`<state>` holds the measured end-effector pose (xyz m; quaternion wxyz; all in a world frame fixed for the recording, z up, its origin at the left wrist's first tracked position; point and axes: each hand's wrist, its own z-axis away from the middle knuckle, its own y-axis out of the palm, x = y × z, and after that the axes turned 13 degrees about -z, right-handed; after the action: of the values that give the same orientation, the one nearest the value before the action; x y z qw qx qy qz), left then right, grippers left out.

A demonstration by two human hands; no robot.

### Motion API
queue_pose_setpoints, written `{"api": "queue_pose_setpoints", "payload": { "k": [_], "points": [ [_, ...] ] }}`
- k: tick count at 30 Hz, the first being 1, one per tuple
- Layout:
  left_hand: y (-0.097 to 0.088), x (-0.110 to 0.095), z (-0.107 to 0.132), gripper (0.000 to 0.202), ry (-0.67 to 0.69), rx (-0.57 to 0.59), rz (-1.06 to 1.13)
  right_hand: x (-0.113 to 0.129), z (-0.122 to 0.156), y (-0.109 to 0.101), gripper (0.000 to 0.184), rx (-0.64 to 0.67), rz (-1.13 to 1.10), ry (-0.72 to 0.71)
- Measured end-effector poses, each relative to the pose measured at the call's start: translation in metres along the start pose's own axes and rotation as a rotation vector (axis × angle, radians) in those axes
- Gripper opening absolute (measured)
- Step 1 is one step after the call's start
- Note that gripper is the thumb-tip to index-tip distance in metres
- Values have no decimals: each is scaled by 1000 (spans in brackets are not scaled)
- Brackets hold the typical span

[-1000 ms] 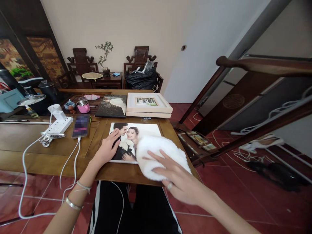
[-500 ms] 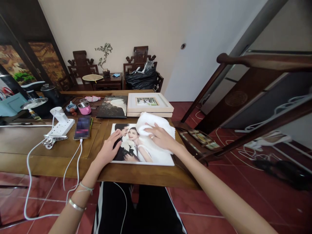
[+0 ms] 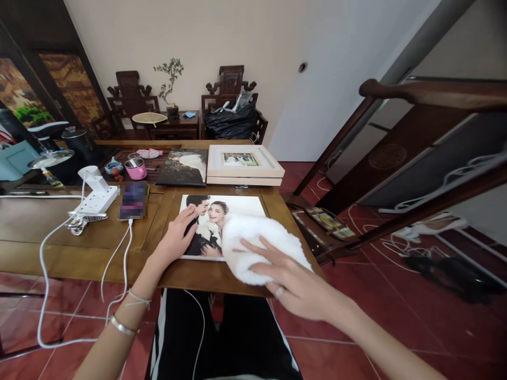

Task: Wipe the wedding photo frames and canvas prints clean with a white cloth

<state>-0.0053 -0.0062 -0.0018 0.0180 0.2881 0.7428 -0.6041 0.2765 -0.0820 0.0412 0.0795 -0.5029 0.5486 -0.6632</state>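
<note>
A large wedding photo print [image 3: 206, 221] lies flat on the wooden table [image 3: 47, 237] in front of me. My left hand [image 3: 176, 240] rests on its left part, fingers spread flat, holding it down. My right hand [image 3: 295, 282] presses a fluffy white cloth [image 3: 257, 240] onto the print's near right corner, fingers stretched over the cloth. The cloth hides that corner of the print.
Behind the print lie a dark photo print [image 3: 184, 166] and a stacked white frame [image 3: 241, 163]. To the left sit a phone [image 3: 133, 200] on a charging cable, a white power strip [image 3: 97, 198] and a pink cup [image 3: 135, 169]. A wooden stair rail [image 3: 431, 95] stands at right.
My right hand has swept the white cloth from the print's far right corner back to its near right corner. The left hand stays put on the print.
</note>
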Motion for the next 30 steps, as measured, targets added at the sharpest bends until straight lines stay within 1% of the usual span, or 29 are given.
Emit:
{"api": "queue_pose_setpoints", "payload": {
  "k": [2, 5, 8, 10, 12, 14, 16, 19, 22, 25, 27, 30],
  "points": [
    [-1, 0, 0, 44, 2, 11, -8, -16, -21, -7, 39, -38, 25, 43],
    [-1, 1, -1, 44, 10, 20, -11, -44, -59, -18, 46, -62, 63, 35],
    [-2, 0, -1, 44, 15, 31, -15, -68, -93, -28, 48, -111, 88, 76],
    [-3, 0, -1, 44, 6, 39, -17, -78, -107, -32, 46, -152, 91, 109],
    [-4, -1, -1, 44, -2, 39, -13, -80, -113, -33, 45, -178, 90, 117],
    [-4, -1, 0, 43, -4, 25, -1, -76, -110, -30, 45, -176, 104, 101],
    [-3, -1, 0, 43, -6, 14, 9, -65, -100, -23, 45, -136, 127, 75],
    [-2, -1, 0, 44, -13, 15, 10, -38, -70, -10, 41, -59, 118, 46],
    [-1, -1, 0, 44, -9, 17, 3, -6, -35, 3, 43, 27, 68, 17],
    [0, -1, -1, 44, -10, 18, 3, 18, -10, 10, 44, 130, 40, -21],
    [-1, -1, -1, 44, -10, 21, 3, 24, -6, 10, 42, 161, 34, -30],
    [0, -1, -1, 45, -1, 24, -2, 17, -20, 4, 44, 148, 37, -17]
  ]
}}
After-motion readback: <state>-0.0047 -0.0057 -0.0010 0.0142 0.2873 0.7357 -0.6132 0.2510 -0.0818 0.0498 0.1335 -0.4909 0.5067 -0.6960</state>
